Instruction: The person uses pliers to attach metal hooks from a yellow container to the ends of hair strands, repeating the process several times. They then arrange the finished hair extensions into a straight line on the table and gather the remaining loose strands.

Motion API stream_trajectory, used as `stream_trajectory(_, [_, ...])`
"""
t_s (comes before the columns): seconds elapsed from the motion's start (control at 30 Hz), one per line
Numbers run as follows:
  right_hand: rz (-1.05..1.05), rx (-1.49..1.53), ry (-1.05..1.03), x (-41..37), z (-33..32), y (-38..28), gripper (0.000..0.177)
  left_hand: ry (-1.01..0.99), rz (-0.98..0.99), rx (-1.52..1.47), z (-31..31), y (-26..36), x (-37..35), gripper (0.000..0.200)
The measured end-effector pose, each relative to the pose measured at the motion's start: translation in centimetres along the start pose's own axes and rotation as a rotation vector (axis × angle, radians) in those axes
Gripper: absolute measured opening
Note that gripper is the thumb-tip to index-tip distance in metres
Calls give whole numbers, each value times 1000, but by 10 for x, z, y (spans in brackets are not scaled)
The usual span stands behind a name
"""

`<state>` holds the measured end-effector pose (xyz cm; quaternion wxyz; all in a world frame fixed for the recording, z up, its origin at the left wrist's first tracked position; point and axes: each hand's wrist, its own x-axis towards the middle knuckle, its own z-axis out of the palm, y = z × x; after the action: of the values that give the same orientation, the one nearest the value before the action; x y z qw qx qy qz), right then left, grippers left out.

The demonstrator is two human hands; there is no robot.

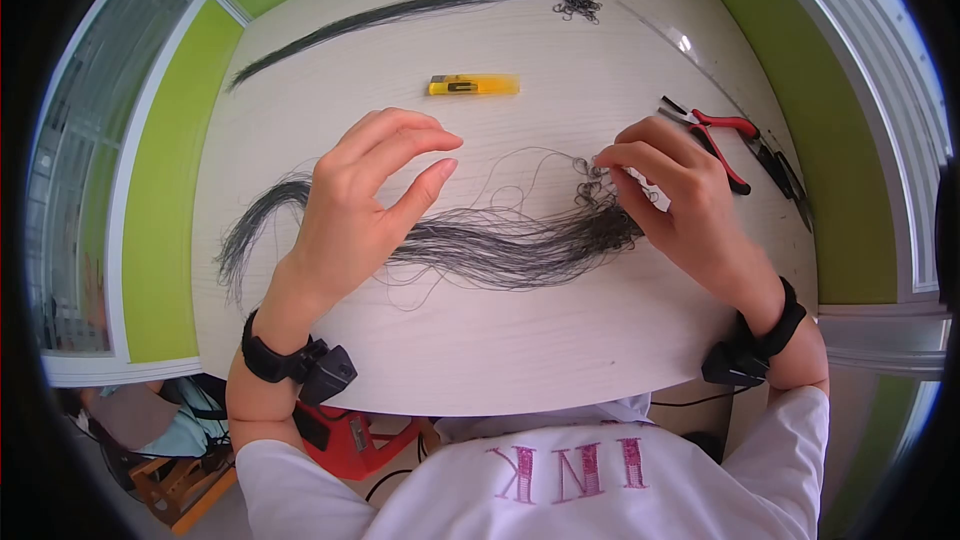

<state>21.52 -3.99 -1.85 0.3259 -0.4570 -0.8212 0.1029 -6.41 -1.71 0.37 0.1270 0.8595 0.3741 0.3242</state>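
Note:
A loose bundle of dark thin strands (500,250) lies across the table in front of me, its curled, loop-like ends at the right. My left hand (365,185) hovers over the bundle's left part, thumb and fingers apart, with nothing between them. At the curled ends, my right hand (675,185) is closed in a pinch at what looks like one strand's curled end (587,168); the fingertips partly hide it. From there a single fine strand arcs leftward over the table.
A yellow lighter (475,85) lies beyond my hands. Farther back is a second, straighter strand bundle (400,8) with curled ends. Red-handled pliers (715,130) and dark scissors (785,180) lie at the right, near a clear ruler-like strip (685,45). Green panels (165,190) border the table (480,350).

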Motion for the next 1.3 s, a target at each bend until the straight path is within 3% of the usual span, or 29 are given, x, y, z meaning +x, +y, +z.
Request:
stream_trajectory(0.13, [-300,-4,-107,1,1,-5,22,-166,-69,14,-26,0,-6,35])
stream_trajectory(0.2, [-305,-23,-126,-2,2,-6,24,-266,-60,34,-34,2,-18,46])
stream_trajectory(0.27, [-312,-34,-140,-1,2,-5,25,-351,-185,113,-39,-3,-35,70])
stream_trajectory(0.37, [-286,-126,-69,-1,1,-3,25,-380,-193,217,-58,-8,-52,80])
stream_trajectory(0.47, [-293,-91,-102,1,-2,-7,36,-434,-213,303,-70,-10,-65,87])
stream_trajectory(0.53, [-305,-74,-255,5,-8,-18,69,-437,-215,324,-72,-10,-67,89])
stream_trajectory(0.57, [-300,-83,-252,4,-8,-19,69,-440,-213,343,-71,-10,-65,91])
stream_trajectory(0.67, [-254,-141,-378,4,0,-14,109,-389,-128,348,-66,-10,-54,87])
stream_trajectory(0.77, [-232,-178,-325,11,5,-1,108,-537,-48,345,-65,-26,-41,78])
stream_trajectory(0.8, [-225,-192,-279,10,7,3,100,-539,-44,350,-67,-31,-39,78])
stream_trajectory(0.83, [-224,-192,-271,10,5,6,100,-546,-54,318,-70,-35,-37,65])
stream_trajectory(0.97, [-187,-93,-274,8,3,10,62,-506,-54,254,-75,-37,-41,30])
stream_trajectory(1.0, [-192,-67,-259,9,5,9,49,-502,-75,270,-76,-38,-46,30])
stream_trajectory(1.13, [-223,-44,-172,9,14,7,30,-430,-80,341,-77,-43,-58,20])
stream_trajectory(1.3, [-234,-93,-139,10,13,8,21,-392,-91,478,-89,-54,-68,15])
